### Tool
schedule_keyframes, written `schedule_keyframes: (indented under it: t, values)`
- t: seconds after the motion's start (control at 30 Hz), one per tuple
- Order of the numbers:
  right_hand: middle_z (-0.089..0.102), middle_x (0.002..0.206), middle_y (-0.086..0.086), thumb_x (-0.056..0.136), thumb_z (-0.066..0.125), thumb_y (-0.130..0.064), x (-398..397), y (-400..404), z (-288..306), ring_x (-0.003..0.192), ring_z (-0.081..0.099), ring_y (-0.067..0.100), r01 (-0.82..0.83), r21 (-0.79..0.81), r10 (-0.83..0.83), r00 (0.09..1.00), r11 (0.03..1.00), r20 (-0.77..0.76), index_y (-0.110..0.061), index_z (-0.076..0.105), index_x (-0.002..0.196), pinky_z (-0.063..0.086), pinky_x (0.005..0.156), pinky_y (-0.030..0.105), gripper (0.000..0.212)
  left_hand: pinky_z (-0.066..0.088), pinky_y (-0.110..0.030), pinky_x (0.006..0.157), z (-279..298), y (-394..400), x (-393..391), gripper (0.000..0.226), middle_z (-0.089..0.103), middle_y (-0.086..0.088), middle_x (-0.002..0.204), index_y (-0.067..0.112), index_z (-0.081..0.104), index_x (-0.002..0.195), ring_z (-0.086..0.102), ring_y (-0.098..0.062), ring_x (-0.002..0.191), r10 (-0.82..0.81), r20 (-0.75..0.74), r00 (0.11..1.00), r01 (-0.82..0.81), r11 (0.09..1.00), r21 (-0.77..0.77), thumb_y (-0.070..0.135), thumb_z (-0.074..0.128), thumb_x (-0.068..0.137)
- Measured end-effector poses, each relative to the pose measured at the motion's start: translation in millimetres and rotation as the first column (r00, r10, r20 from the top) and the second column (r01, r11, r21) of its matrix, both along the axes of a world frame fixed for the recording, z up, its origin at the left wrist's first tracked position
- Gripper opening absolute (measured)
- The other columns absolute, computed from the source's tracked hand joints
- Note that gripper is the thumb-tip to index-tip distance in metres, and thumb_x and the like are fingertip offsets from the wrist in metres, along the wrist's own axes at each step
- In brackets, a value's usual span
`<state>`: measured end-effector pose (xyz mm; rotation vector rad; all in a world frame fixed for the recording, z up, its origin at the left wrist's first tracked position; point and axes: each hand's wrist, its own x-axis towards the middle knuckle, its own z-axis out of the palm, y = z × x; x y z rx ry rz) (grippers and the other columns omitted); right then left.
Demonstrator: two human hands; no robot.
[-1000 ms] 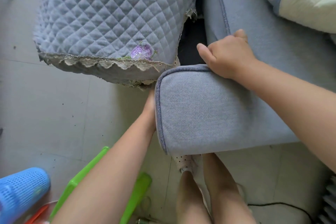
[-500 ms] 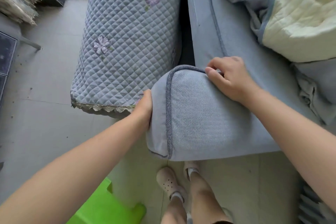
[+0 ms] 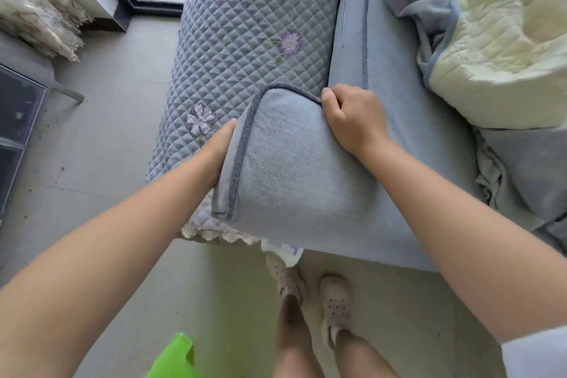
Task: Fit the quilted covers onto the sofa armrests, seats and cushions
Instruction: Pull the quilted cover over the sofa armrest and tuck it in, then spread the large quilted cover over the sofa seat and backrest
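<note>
Left fingers: hidden behind the cushion's left side; whether they curl or lie flat cannot be told.
Left hand (image 3: pixel 219 150): pressed flat against the cushion's left side, wedged between it and the quilted cover.
Right fingers (image 3: pixel 329 98): curled tight, pinching the cushion's far right corner at the piping.
Right hand (image 3: pixel 352 118): clenched on that corner, knuckles up, resting on top of the cushion.
Cushion (image 3: pixel 291 169): plain blue-grey with dark piping; lifted at its left edge; long axis runs left to right across the view, its far corner pointing away from the person.
Quilted cover (image 3: pixel 245 27): diamond-stitched, purple flowers, lace hem; draped over the armrest; long axis runs away from the person, hem end nearest the feet.
Sofa seat (image 3: pixel 352 49): bare blue-grey, just right of the armrest, under the cushion.
Bedding (image 3: pixel 491 49): crumpled cream and blue heap at far right on the seat.
Floor (image 3: pixel 101 132): grey tile.
Green stool (image 3: pixel 175 359): bottom edge, near the feet.
</note>
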<state>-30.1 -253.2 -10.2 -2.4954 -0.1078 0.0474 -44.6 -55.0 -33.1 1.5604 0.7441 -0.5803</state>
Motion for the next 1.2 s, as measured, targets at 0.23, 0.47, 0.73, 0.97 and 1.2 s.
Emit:
schedule_keyframes:
  t: [0.23,0.47,0.73,0.97,1.2]
  values:
    - [0.044,0.070,0.003,0.084,0.022,-0.033,21,61,-51,0.069,0.038,0.019,0.033,-0.049,-0.037,0.996,0.998,-0.087,-0.014,0.030,0.057,0.017,0.064,0.026,0.034,0.049,-0.030,0.077,-34,54,35,0.035,0.062,-0.005,0.100,0.022,0.060,0.091,0.058,-0.020,0.084,-0.170,-0.243,0.955,0.162,0.985,-0.056,0.048,0.037,0.095]
    - [0.045,0.063,0.001,0.076,0.018,-0.042,27,61,-59,0.068,0.040,0.018,0.036,-0.023,-0.038,0.992,0.999,-0.118,-0.011,0.041,0.062,0.023,0.066,0.028,0.041,0.041,-0.031,0.085,-36,61,72,0.032,0.056,-0.005,0.086,0.010,0.051,0.096,0.052,-0.019,0.078,-0.295,-0.301,0.907,0.363,0.909,0.202,0.039,0.039,0.094]
    - [0.066,0.081,0.018,0.075,0.048,-0.022,62,-20,-26,0.078,0.063,0.037,0.053,-0.144,-0.012,0.961,0.988,0.276,0.004,0.063,0.083,0.039,0.075,0.030,0.031,0.041,-0.036,0.095,6,1,103,0.029,0.059,-0.011,0.104,0.006,0.057,0.099,0.054,-0.025,0.104,-0.646,-0.079,0.760,0.623,0.688,0.371,0.029,0.039,0.096]
    - [0.029,0.145,0.020,0.081,0.059,-0.050,122,-118,6,0.133,0.028,0.036,0.259,-0.569,-0.523,0.769,0.780,-0.367,-0.008,0.031,0.138,0.029,0.103,0.043,0.076,0.038,-0.028,0.080,20,-63,103,0.028,0.060,-0.011,0.107,0.005,0.058,0.106,0.053,-0.024,0.102,-0.816,-0.098,0.570,0.725,0.443,0.527,0.025,0.041,0.096]
    - [0.042,0.057,-0.004,0.078,0.050,-0.011,98,-141,26,0.057,0.039,0.011,0.151,0.244,-0.056,0.932,0.958,-0.359,-0.009,0.047,0.064,0.030,0.048,0.015,0.014,0.047,-0.036,0.086,40,-127,106,0.036,0.060,-0.006,0.115,0.015,0.050,0.119,0.058,-0.019,0.100,-0.551,0.138,0.823,0.494,0.814,0.306,0.035,0.050,0.090]
